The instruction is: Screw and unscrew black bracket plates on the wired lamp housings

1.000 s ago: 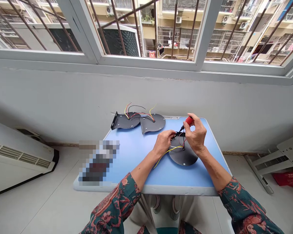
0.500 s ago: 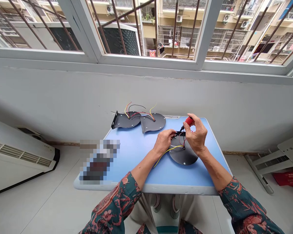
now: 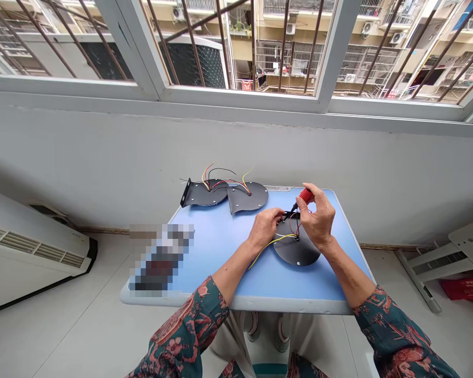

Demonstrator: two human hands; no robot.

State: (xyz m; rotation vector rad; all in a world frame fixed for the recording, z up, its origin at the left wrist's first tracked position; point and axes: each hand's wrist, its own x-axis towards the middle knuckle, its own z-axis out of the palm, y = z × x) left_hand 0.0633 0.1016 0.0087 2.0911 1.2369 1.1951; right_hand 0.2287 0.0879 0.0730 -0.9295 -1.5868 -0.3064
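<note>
The right hand (image 3: 318, 223) has its fingers wrapped narrowly round a red-handled screwdriver with a dark shaft (image 3: 306, 196), the handle leaning up and away to the right so that, it seems, the tip can reach the plate's edge beside the left fingers. The left hand (image 3: 265, 228) has its fingers drawn close together at that tip, probably to steady the work; whether they grip the plate, a screw or the shaft, I cannot tell. Just below both sets of fingers lies the dark grey, round-ended, metal-looking plate (image 3: 299, 252), flat on the pale blue, grey-edged tabletop (image 3: 220, 247), which likely gives it firm backing. Its long, thin yellow wire (image 3: 266, 249) trails towards the left forearm, perhaps clear of the tool. Beyond and to the left of the left fingers, two matching wired plates (image 3: 250, 198) lie at the far edge, one beside the other, apparently to leave working room. Nearer the person, left of the left fingers, a pixelated patch (image 3: 161, 257) hides whatever is there. No brand can be read near the fingers; well off to their right, a red item on the floor (image 3: 467, 289) carries pale lettering too small to make out.
</note>
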